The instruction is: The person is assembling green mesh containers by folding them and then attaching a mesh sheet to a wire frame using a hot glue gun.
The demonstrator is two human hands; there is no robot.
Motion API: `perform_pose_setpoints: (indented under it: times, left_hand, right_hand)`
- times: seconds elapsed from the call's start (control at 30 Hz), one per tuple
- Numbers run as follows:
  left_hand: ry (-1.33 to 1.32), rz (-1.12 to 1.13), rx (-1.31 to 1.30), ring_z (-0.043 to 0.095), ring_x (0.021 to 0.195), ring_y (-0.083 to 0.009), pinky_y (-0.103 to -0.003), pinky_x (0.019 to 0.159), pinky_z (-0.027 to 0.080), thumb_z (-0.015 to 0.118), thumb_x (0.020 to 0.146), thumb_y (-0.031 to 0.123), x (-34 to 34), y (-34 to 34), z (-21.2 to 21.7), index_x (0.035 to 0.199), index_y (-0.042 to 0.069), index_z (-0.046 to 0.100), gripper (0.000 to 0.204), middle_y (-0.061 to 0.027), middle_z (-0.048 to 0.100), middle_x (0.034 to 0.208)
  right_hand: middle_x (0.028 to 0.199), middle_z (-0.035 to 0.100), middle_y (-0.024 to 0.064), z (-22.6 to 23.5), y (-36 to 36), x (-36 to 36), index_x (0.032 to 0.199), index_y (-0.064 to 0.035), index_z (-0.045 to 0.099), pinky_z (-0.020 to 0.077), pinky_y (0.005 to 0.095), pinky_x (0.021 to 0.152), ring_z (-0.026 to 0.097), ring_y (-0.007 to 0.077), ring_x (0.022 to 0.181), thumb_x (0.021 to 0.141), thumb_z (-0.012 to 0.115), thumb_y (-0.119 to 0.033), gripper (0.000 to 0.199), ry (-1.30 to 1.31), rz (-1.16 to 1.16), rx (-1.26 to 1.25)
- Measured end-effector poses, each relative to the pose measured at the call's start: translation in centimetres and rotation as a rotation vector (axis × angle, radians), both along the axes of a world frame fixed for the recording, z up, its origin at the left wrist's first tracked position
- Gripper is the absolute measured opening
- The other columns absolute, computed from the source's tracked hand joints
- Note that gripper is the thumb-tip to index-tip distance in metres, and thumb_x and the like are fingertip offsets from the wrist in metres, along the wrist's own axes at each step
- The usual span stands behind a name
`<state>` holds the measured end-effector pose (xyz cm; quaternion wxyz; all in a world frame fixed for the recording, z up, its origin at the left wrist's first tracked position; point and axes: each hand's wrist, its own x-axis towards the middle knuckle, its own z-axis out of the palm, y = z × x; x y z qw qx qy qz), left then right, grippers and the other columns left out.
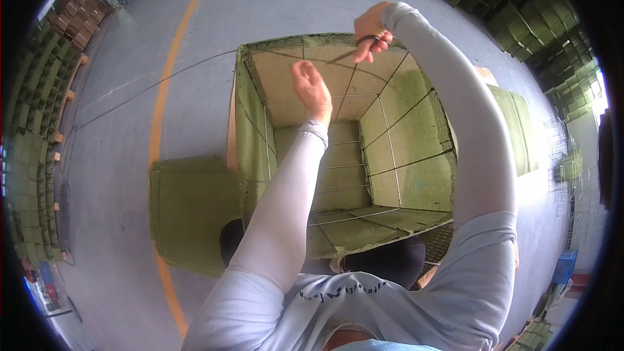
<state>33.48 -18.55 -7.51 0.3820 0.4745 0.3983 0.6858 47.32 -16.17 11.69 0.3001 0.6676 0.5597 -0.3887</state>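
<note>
A large square bin, green cloth over a wire frame, stands in front of me with its opening facing up. Over its far side my right hand is closed round a pair of scissors with dark handles, the blades pointing left and down. To the left of the blade tips, my left hand is raised above the opening with its fingers curled together. Whatever those fingers may pinch is too small to make out. Thin metal wires cross the inside walls and the bottom of the bin.
A folded green cloth piece lies on the floor to the left, across a yellow line. Another green piece is at the right. Stacks of green bins line the left, with more at the far right.
</note>
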Motion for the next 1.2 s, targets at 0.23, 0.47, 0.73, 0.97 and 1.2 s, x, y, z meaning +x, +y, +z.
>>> perform_pose_setpoints:
  times: [0.23,0.47,0.73,0.97,1.2]
  left_hand:
    - [0.372,0.257,-0.251,0.057,0.066,-0.026,-0.039,0.062,0.043,0.053,0.091,0.029,-3.1,3.2,0.9,0.093,0.001,0.051,0.028,-0.0089,0.055,0.066]
    - [0.782,-0.226,0.021,0.057,0.07,-0.036,-0.046,0.061,0.043,0.052,0.086,0.022,-2.7,2.4,-5.9,0.08,0.002,0.059,0.023,-0.0195,0.06,0.074]
    - [2.034,-1.202,0.475,0.064,0.078,-0.0295,-0.039,0.07,0.052,0.054,0.081,0.018,-1.6,-2.3,-1.9,0.085,0.0,0.066,0.022,-0.0161,0.066,0.09]
    - [1.025,-1.564,-0.046,0.042,0.05,-0.0056,-0.022,0.047,0.037,0.048,0.091,0.024,-18.4,2.5,20.4,0.069,0.01,0.043,0.027,0.0041,0.042,0.06]
    - [-0.52,-0.489,-0.025,0.042,0.061,-0.0131,-0.027,0.062,0.042,0.051,0.093,0.016,-46.8,16.4,14.8,0.081,0.004,0.044,0.019,-0.0019,0.038,0.065]
  right_hand:
    - [0.048,0.05,-0.0034,-0.5,-7.6,3.4,0.079,-0.0044,0.068,0.0311,0.0216,0.037,0.046,0.0052,0.041,0.081,0.067,-0.038,0.034,0.183,-0.093,0.117]
    - [0.048,0.051,-0.0025,0.1,-13.1,5.1,0.073,-0.0043,0.067,0.0367,0.023,0.043,0.048,0.0062,0.044,0.079,0.067,-0.032,0.029,0.236,-0.17,0.243]
    - [0.047,0.048,-0.002,2.5,-18.7,5.7,0.079,-0.0006,0.067,0.0345,0.0225,0.043,0.045,0.0056,0.043,0.078,0.066,-0.032,0.031,0.423,-0.187,0.468]
    - [0.046,0.043,-0.0038,3.3,-27.6,8.5,0.078,0.0,0.064,0.0327,0.0226,0.042,0.043,0.0058,0.043,0.078,0.063,-0.053,0.053,0.673,-0.153,0.692]
    - [0.045,0.045,-0.0016,-1.9,-40.3,10.9,0.083,0.0061,0.059,0.0276,0.0208,0.035,0.041,0.0054,0.037,0.072,0.068,-0.058,0.066,0.974,-0.569,1.087]
